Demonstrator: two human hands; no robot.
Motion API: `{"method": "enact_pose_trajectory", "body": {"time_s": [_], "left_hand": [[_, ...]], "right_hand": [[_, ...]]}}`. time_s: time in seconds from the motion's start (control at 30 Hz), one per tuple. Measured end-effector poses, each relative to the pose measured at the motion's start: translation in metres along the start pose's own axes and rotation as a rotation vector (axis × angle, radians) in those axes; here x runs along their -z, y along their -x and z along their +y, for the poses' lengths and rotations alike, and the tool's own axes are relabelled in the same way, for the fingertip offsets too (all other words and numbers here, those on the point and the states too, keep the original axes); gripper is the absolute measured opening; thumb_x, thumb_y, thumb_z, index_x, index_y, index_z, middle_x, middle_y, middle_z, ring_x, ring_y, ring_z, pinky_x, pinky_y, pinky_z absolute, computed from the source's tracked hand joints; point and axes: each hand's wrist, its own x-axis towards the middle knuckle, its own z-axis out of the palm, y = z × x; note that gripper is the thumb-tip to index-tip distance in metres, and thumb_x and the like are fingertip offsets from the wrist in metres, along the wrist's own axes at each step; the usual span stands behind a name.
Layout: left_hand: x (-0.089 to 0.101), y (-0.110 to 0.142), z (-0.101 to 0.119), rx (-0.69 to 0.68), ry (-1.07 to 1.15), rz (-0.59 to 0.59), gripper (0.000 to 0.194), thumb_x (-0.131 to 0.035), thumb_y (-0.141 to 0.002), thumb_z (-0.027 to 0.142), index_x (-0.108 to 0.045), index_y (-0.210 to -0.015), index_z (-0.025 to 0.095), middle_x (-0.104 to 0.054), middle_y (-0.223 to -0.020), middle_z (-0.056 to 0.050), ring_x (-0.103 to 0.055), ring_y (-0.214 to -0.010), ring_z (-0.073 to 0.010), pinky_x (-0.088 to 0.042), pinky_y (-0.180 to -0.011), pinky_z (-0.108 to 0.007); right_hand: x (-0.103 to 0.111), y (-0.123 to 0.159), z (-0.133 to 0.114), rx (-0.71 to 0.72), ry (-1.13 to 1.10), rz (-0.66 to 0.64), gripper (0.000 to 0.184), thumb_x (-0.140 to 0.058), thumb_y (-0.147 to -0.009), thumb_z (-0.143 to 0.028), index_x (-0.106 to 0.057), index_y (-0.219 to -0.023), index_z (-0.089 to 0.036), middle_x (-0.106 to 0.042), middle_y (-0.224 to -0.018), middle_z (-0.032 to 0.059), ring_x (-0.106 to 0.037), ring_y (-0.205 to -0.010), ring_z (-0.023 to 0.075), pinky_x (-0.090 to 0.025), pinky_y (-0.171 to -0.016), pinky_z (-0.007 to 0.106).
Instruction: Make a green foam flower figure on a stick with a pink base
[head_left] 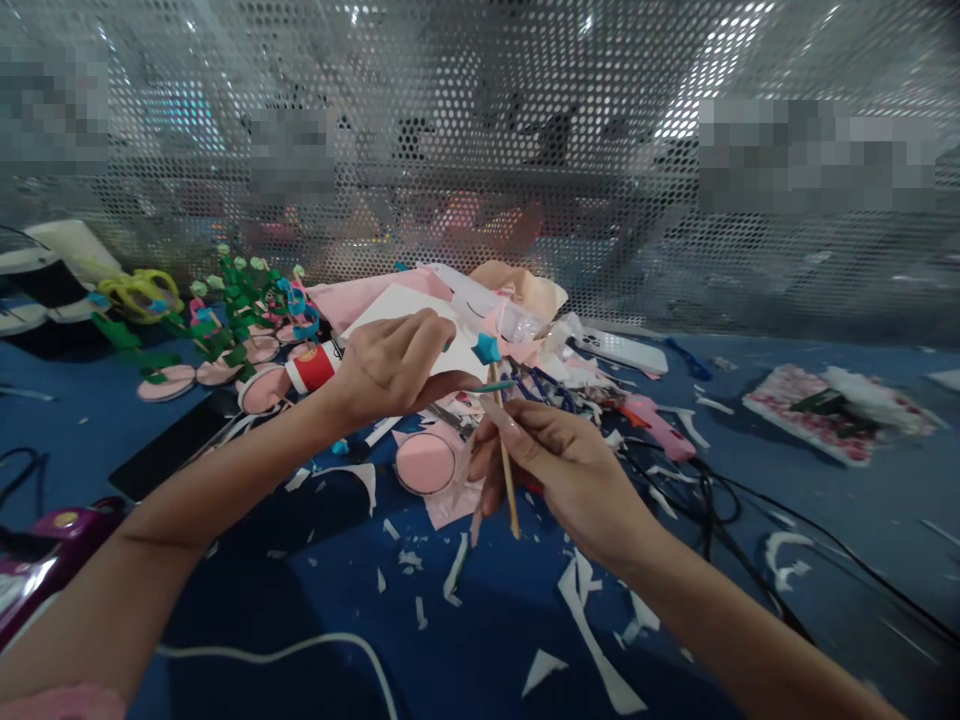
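My right hand (555,455) is closed round a thin wooden stick (511,495), which stands tilted over the table. A small blue paper star (486,347) sits at the stick's upper end. A narrow teal strip (499,386) crosses the stick just above my right fingertips. My left hand (394,365) is held beside it with curled fingers, its thumb side near the strip; what these fingers hold, if anything, is hidden. Below and between the hands lies a round pink disc (425,462) on pink paper.
Green paper plants on pink discs (166,382) stand at left, near yellow-handled scissors (139,292) and a dark phone (176,445). Paper scraps (592,630) litter the blue table. At right lie a pink glue gun (660,427), black cables (709,510) and a white phone (621,350). A perforated metal screen (600,230) rises behind.
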Motion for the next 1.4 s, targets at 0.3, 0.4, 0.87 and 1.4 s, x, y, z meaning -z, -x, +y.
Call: {"method": "enact_pose_trajectory", "body": {"time_s": [0.3,0.4,0.87,1.4], "left_hand": [[0.003,0.001,0.002,0.069,0.115,-0.107,0.032,-0.028,-0.094,0.037,-0.045,-0.077,0.016,-0.050,-0.058,0.001,-0.043,-0.045,-0.0085,-0.029,-0.043,-0.022],[0.004,-0.001,-0.004,0.071,0.213,-0.031,0.028,-0.033,-0.092,0.037,-0.047,-0.085,0.014,-0.051,-0.062,-0.001,-0.048,-0.053,-0.0105,-0.039,-0.049,-0.022],[0.001,-0.007,-0.014,0.186,0.853,-0.173,0.046,-0.059,-0.079,0.044,-0.051,-0.118,0.022,-0.064,-0.110,-0.009,-0.059,-0.107,-0.0218,-0.049,-0.092,-0.039],[0.015,-0.013,-0.002,0.000,0.462,-0.187,0.034,-0.059,-0.077,0.029,-0.054,-0.110,0.021,-0.066,-0.112,-0.009,-0.055,-0.112,-0.0235,-0.040,-0.098,-0.049]], "right_hand": [[0.001,-0.001,0.000,-0.058,-0.035,-0.046,0.022,-0.054,-0.085,-0.036,-0.055,-0.079,-0.015,-0.065,-0.057,-0.0010,-0.061,-0.042,0.0094,-0.050,-0.043,0.018],[0.003,-0.002,0.000,-0.033,-0.010,-0.070,0.022,-0.051,-0.087,-0.035,-0.054,-0.080,-0.015,-0.062,-0.053,-0.0025,-0.057,-0.038,0.0084,-0.047,-0.038,0.017],[0.007,-0.004,0.003,0.026,0.166,-0.123,0.022,-0.044,-0.090,-0.036,-0.050,-0.081,-0.017,-0.046,-0.045,-0.0088,-0.038,-0.029,0.0032,-0.037,-0.032,0.016],[0.001,-0.002,0.004,-0.002,0.088,-0.080,0.026,-0.049,-0.086,-0.044,-0.045,-0.081,-0.019,-0.046,-0.045,-0.0092,-0.042,-0.029,0.0053,-0.037,-0.029,0.017]]}}
